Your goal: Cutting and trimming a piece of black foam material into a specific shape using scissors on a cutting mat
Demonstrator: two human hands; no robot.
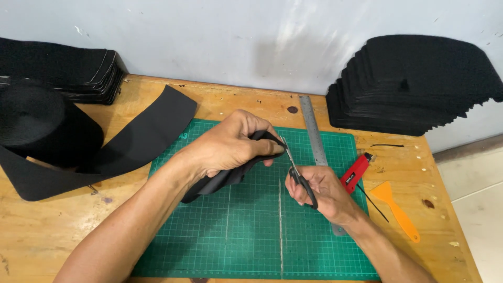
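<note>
Steel ruler [313,131] lies just beside scissors [298,175].

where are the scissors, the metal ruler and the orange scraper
scissors [303,182], head view, on the black handle in the right hand
metal ruler [313,131], head view, on its bare upper half
orange scraper [394,207], head view, where blade meets handle
</note>
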